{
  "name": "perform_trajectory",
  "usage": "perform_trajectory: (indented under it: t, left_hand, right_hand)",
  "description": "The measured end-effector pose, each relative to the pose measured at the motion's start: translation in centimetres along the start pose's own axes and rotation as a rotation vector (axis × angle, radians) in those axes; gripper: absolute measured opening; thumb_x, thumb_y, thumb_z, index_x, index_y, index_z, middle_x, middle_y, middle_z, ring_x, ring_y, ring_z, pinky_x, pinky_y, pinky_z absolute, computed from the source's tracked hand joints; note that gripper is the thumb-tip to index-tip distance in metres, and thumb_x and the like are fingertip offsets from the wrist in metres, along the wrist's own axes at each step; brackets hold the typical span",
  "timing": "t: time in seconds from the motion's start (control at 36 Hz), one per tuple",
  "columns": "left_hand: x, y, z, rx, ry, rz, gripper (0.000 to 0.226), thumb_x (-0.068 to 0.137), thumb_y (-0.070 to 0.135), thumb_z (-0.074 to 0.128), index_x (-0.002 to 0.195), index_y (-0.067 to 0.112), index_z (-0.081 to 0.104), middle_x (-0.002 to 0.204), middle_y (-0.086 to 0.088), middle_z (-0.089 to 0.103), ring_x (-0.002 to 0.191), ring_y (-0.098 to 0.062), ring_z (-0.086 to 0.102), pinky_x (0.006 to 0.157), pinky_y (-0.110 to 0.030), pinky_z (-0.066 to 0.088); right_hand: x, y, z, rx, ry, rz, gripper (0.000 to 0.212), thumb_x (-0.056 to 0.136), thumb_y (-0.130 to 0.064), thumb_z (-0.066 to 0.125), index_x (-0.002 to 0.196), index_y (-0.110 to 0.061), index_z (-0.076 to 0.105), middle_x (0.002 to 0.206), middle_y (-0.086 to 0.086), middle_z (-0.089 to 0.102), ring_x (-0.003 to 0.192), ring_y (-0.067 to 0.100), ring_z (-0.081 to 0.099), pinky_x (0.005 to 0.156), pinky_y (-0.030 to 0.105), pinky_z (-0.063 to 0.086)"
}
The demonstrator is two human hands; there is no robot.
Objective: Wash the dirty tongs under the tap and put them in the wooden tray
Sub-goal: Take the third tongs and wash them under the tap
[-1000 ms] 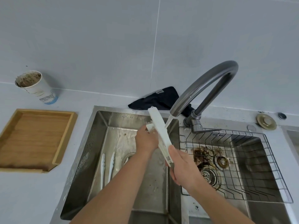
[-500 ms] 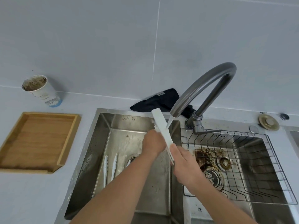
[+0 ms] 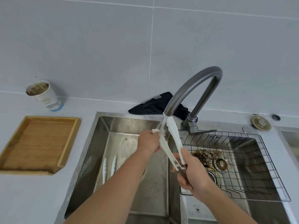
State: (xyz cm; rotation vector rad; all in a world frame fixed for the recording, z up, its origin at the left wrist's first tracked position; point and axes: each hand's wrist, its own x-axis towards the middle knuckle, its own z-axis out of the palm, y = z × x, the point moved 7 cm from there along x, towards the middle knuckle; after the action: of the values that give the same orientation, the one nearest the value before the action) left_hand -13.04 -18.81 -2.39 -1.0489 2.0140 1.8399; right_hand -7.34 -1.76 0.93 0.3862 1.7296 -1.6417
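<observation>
White plastic tongs [image 3: 174,136] stand spread open under the grey curved tap [image 3: 191,88], with water running down over them. My right hand [image 3: 192,173] grips their hinge end low over the sink divider. My left hand [image 3: 148,142] holds the left arm of the tongs near its tip, inside the water stream. A second pair of white tongs [image 3: 109,167] lies on the floor of the left sink basin [image 3: 97,143]. The wooden tray [image 3: 68,143] sits on the counter at the left, with nothing in it.
A dirty paper cup [image 3: 42,94] stands behind the tray. A black cloth [image 3: 153,104] lies behind the sink by the tap base. A wire rack [image 3: 242,167] sits in the stained right basin. A round drain plug [image 3: 260,123] rests on the counter at the right.
The tongs were held closed and are now spread apart under the spout. My left hand stays on the left arm while the right arm of the tongs swung under the water.
</observation>
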Motion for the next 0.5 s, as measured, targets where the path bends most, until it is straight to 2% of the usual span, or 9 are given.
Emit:
perform_trajectory:
  t: [0.06,0.11,0.22,0.31,0.39,0.44,0.5]
  left_hand:
    - [-0.6,-0.1,0.4,0.028,-0.051,-0.03,0.012,0.095,0.012,0.059,0.091,0.003,0.066,0.091,-0.018,0.074,0.082,-0.031,0.074,0.063,-0.035,0.061]
    - [-1.2,-0.2,0.6,0.043,-0.077,-0.053,0.013,0.093,0.009,0.059,0.103,0.004,0.065,0.098,-0.017,0.074,0.087,-0.029,0.075,0.067,-0.036,0.063]
    - [-1.6,0.7,0.1,0.031,-0.014,-0.033,0.014,0.091,0.008,0.054,0.103,0.005,0.062,0.1,-0.017,0.073,0.088,-0.032,0.074,0.07,-0.044,0.065]
    - [-1.1,1.3,-0.5,0.08,0.059,0.015,0.02,0.094,0.014,0.052,0.107,0.003,0.062,0.098,-0.016,0.072,0.082,-0.031,0.073,0.069,-0.044,0.065]
    - [-1.1,1.9,-0.9,0.123,0.09,0.034,0.021,0.097,0.022,0.054,0.092,0.005,0.064,0.089,-0.015,0.072,0.073,-0.03,0.072,0.067,-0.046,0.064]
    - [-1.0,2.1,-1.3,0.129,0.098,0.037,0.029,0.099,0.027,0.053,0.08,0.007,0.063,0.082,-0.014,0.071,0.065,-0.027,0.069,0.053,-0.037,0.06]
    - [-0.9,2.0,-1.7,0.107,0.098,0.034,0.036,0.102,0.024,0.049,0.071,0.008,0.06,0.072,-0.012,0.066,0.054,-0.022,0.06,0.042,-0.026,0.046]
  right_hand:
    - [0.1,0.2,-0.2,-0.051,0.017,0.018,0.069,0.104,-0.057,0.033,0.11,0.007,0.06,0.075,0.017,0.048,0.04,0.018,0.029,0.04,0.024,0.02]
    - [-0.1,0.0,-0.1,-0.072,0.027,0.023,0.07,0.105,-0.056,0.032,0.108,0.009,0.058,0.073,0.016,0.049,0.039,0.016,0.032,0.039,0.022,0.022]
    - [-0.9,-1.2,0.5,-0.214,0.044,-0.055,0.063,0.105,-0.055,0.028,0.081,-0.003,0.055,0.046,0.004,0.041,0.033,0.014,0.029,0.039,0.022,0.022]
    - [-1.4,-1.7,0.6,-0.251,0.057,-0.081,0.061,0.105,-0.055,0.028,0.078,-0.006,0.052,0.043,0.002,0.037,0.032,0.013,0.027,0.039,0.022,0.022]
    - [-1.8,-1.6,0.5,-0.238,0.048,-0.07,0.062,0.105,-0.056,0.029,0.084,-0.004,0.056,0.044,0.001,0.038,0.033,0.013,0.029,0.039,0.021,0.022]
    - [-2.0,-1.2,0.4,-0.228,0.027,-0.061,0.068,0.104,-0.058,0.03,0.089,0.002,0.057,0.047,0.003,0.039,0.035,0.014,0.028,0.039,0.022,0.022]
    - [-2.3,-0.8,0.2,-0.218,0.018,-0.044,0.07,0.104,-0.057,0.031,0.096,0.008,0.056,0.049,0.004,0.041,0.036,0.013,0.028,0.039,0.021,0.022]
